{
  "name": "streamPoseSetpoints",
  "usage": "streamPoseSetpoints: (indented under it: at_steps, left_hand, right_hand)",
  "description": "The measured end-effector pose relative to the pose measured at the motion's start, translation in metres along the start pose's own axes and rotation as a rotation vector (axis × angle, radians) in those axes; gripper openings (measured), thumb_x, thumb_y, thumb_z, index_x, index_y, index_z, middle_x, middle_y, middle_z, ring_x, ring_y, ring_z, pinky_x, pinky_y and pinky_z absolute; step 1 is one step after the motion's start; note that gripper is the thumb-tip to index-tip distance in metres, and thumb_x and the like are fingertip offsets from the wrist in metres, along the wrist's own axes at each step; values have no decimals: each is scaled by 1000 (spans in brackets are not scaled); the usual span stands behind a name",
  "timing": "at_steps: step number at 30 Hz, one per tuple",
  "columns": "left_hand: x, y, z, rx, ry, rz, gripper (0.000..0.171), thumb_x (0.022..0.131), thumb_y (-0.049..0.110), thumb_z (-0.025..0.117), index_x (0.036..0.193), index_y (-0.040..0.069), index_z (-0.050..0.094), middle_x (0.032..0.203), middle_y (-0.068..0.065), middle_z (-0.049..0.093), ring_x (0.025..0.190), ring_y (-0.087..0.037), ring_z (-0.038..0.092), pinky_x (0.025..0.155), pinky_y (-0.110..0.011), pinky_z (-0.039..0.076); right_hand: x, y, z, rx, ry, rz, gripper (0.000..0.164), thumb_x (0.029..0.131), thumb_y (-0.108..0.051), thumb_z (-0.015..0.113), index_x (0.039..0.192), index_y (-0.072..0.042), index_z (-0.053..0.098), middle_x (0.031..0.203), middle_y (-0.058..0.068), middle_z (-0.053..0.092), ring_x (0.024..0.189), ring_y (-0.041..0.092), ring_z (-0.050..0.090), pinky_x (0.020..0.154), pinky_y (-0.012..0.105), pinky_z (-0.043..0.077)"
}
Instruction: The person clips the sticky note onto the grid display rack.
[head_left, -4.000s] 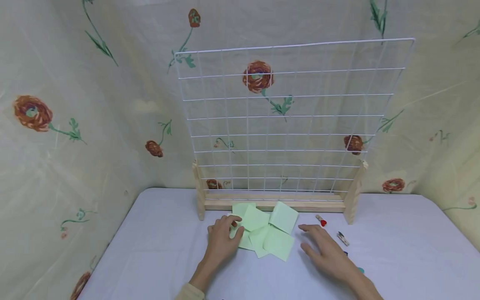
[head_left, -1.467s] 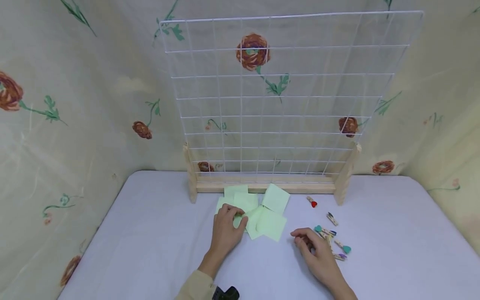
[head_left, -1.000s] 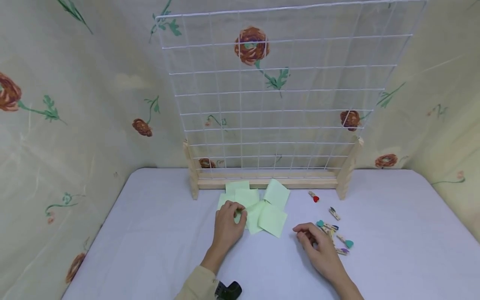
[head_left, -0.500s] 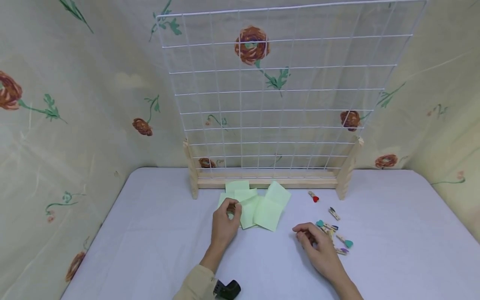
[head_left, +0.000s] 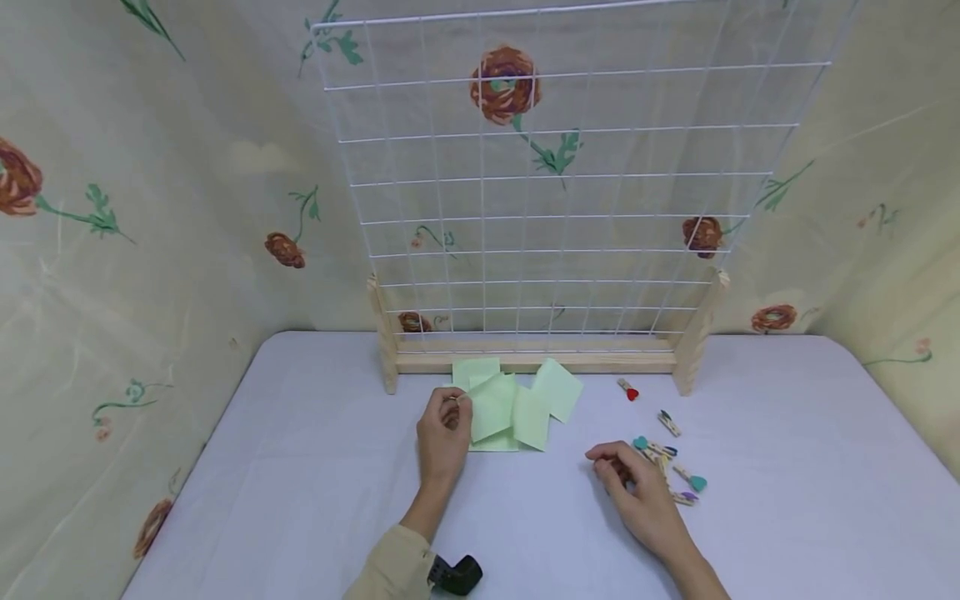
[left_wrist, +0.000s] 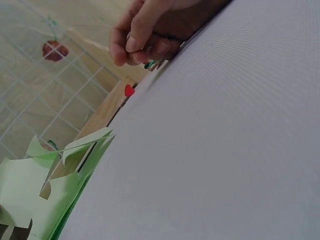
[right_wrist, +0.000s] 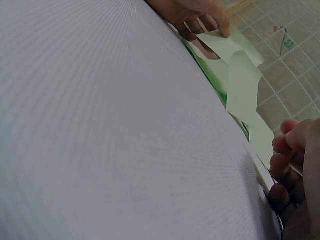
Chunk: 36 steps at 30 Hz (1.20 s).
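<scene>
At the left of a cluster of pale green paper notes (head_left: 489,408), my left hand (head_left: 442,437) pinches one note between thumb and fingers. In the right wrist view that pinched note (right_wrist: 232,47) is tilted up off the others, and part of it overlaps them. My right hand (head_left: 637,496) rests on the table with its fingers loosely curled, and nothing shows in it. Just beyond its knuckles lie several small wooden clothespins (head_left: 662,457) with coloured hearts, partly hidden by that hand. In the left wrist view the right hand's fingers (left_wrist: 137,42) are bent.
A white wire grid (head_left: 555,217) stands upright in a wooden base (head_left: 600,362) behind the notes. A red-heart clothespin (head_left: 627,390) and another clothespin (head_left: 668,423) lie apart at the right. White cloth covers the table (head_left: 300,467); flowered cloth hangs behind.
My left hand has moved slightly left and back, drawing a note leftward over the others, so the notes lie differently. My right hand, which drew in and curled its fingers earlier, now stays still.
</scene>
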<state>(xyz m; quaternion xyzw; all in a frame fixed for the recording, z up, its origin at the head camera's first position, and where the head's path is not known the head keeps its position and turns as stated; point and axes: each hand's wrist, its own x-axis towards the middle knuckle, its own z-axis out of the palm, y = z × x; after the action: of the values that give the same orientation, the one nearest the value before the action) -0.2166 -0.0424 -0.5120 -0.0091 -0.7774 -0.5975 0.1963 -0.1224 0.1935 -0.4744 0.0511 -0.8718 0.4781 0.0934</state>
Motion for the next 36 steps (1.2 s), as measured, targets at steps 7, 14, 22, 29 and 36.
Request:
streamPoseSetpoints:
  at_steps: [7,14,22,29,36]
  left_hand:
    - [1,3,-2,-40,40,-20,12,86,21,56,96,16,56,81,0,62,68,-8,56,62,-21,47]
    - [3,4,-3,-53,115,3,11,84,13,57,95,12,57,80,-2,61,64,-8,51,57,-19,44]
    - [2,7,-3,-42,144,-5,11,85,15,56,95,14,57,81,-1,61,67,-10,49,60,-20,41]
    - [3,7,-4,-8,181,1,10,84,14,55,95,13,57,82,-1,57,70,-11,48,63,-22,40]
    - [4,6,-7,-12,227,-28,11,84,15,55,95,14,57,82,1,57,71,-10,47,62,-20,40]
  right_hand:
    - [1,-3,0,-7,8,0,14,88,-5,51,96,-12,60,79,4,59,65,10,51,57,19,43]
    - [1,-2,1,0,5,-8,14,88,-6,50,96,-13,60,79,3,59,65,9,50,57,19,43]
    - [0,-1,-1,-9,7,19,13,89,-8,50,98,-12,59,80,4,58,67,10,51,58,19,44]
    - [0,-1,-1,-11,-4,42,14,89,-9,49,99,-11,59,82,3,59,68,11,51,58,19,44]
    - [3,2,0,-2,2,36,14,89,-9,49,100,-10,59,83,4,60,67,12,52,58,19,44]
